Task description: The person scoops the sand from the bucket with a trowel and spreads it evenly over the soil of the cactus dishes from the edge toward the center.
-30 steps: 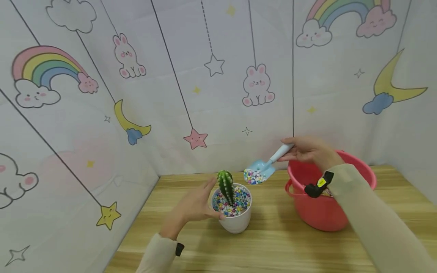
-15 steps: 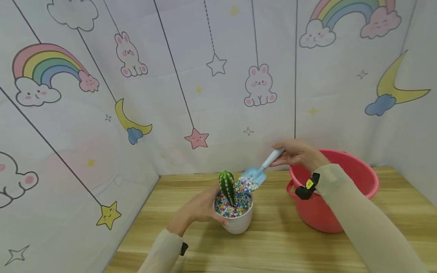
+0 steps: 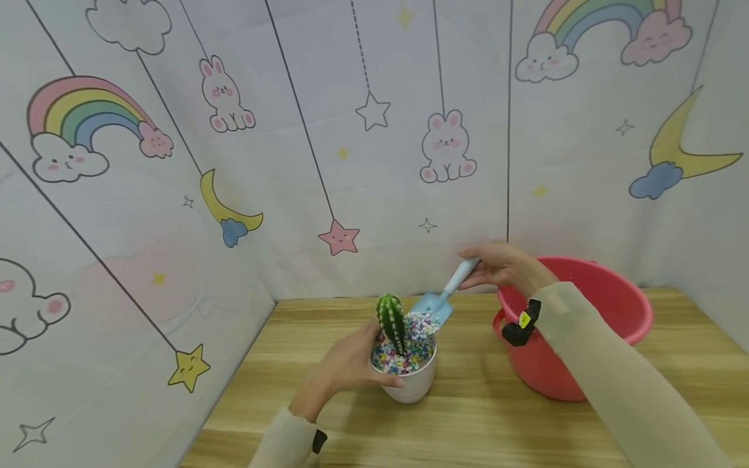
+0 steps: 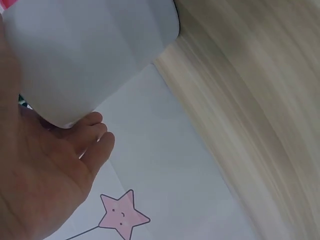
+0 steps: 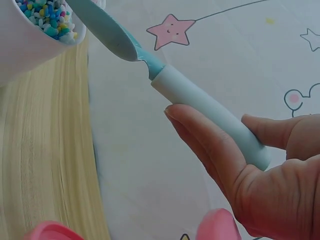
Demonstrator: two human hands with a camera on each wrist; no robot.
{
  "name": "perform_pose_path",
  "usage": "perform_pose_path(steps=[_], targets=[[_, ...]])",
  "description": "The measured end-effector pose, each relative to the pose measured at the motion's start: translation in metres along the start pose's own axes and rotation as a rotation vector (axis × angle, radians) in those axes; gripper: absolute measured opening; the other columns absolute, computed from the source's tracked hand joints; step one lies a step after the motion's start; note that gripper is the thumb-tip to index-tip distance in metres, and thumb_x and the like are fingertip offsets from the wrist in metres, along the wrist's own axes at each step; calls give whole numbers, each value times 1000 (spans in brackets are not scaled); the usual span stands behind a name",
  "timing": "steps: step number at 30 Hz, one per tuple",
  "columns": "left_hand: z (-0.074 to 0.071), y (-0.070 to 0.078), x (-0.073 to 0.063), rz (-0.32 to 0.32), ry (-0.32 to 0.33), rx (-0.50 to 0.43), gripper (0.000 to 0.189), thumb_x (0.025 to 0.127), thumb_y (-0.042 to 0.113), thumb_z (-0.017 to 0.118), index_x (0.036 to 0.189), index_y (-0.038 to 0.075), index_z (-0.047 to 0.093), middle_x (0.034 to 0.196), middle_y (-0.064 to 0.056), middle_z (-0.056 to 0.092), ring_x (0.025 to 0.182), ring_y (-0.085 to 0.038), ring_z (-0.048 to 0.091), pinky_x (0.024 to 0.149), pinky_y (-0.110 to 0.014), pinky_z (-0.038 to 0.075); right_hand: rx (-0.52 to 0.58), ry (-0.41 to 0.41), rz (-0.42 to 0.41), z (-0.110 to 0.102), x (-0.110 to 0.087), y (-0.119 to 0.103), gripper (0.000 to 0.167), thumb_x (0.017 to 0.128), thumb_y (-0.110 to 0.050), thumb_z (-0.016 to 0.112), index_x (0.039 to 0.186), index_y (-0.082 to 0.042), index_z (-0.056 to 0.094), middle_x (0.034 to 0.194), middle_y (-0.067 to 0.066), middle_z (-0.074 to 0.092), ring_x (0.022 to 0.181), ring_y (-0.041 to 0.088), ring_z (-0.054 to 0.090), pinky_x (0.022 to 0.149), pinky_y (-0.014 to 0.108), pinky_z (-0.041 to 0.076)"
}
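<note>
In the head view, a white flower pot (image 3: pixel 414 388) stands on the table, holding a green cactus (image 3: pixel 390 318) and colourful small pebbles (image 3: pixel 398 362). My left hand (image 3: pixel 345 364) grips the pot at its left side, thumb along the front. The left wrist view shows fingertips curled at the rim of the pot (image 4: pixel 95 50). My right hand (image 3: pixel 503 265) holds a light blue toy shovel (image 3: pixel 435 303) by its pale handle (image 5: pixel 200 105). The shovel's blade tilts down at the right rim, right beside the cactus, with pebbles at its lower end.
A red bucket (image 3: pixel 544 364) with a side handle stands to the right, under my right forearm. The wooden table (image 3: pixel 468 429) meets a white patterned cloth backdrop (image 3: pixel 281 162) at the back and left.
The shovel has moved left and down to the pot, its blade tipping so pebbles slide toward the pot. My left hand has moved slightly right and settled round the pot.
</note>
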State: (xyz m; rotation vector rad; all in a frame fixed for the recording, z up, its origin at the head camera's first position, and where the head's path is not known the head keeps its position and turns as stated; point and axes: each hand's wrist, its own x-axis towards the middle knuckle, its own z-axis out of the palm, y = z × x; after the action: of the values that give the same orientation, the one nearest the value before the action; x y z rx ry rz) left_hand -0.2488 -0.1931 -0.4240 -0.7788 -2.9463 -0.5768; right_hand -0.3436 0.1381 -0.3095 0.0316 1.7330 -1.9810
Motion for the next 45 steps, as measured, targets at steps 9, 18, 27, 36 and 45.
perform_pose_path(steps=[9, 18, 27, 36, 45], targets=[[-12, -7, -1, 83, -28, -66, 128, 66, 67, 92, 166, 34, 21, 165, -2, 48, 148, -25, 52, 120, -50, 47, -37, 12, -4, 3, 0, 0, 16, 111, -15, 50, 113, 0, 47, 84, 20, 75, 78, 29, 79, 83, 43, 66], [-9, -10, 2, 70, -53, -74, 120, 70, 67, 90, 167, 27, 30, 172, -1, 35, 154, -28, 45, 125, -52, 40, -72, 17, -38, 3, -1, 2, 16, 110, -14, 51, 111, 2, 50, 84, 21, 75, 80, 30, 79, 85, 43, 66], [0, 12, -8, -11, 84, 206, 128, 69, 83, 79, 161, 3, 38, 165, -24, 43, 150, -47, 45, 124, -60, 40, -132, 43, -52, 1, -4, 3, 17, 111, -15, 51, 111, 2, 50, 82, 16, 75, 78, 26, 79, 83, 43, 66], [-8, -6, 3, 101, 8, -49, 121, 62, 57, 98, 161, 19, 41, 164, -6, 48, 151, -30, 48, 124, -52, 43, -158, 86, -65, 1, -4, 5, 19, 110, -15, 51, 112, 4, 52, 80, 15, 74, 76, 25, 78, 81, 43, 66], [0, 3, -2, -16, 27, -15, 119, 69, 73, 86, 163, 17, 40, 170, -6, 39, 153, -32, 46, 122, -53, 45, -139, 117, -80, 1, -9, 1, 18, 109, -14, 55, 111, 4, 56, 76, 12, 74, 73, 23, 79, 80, 41, 67]])
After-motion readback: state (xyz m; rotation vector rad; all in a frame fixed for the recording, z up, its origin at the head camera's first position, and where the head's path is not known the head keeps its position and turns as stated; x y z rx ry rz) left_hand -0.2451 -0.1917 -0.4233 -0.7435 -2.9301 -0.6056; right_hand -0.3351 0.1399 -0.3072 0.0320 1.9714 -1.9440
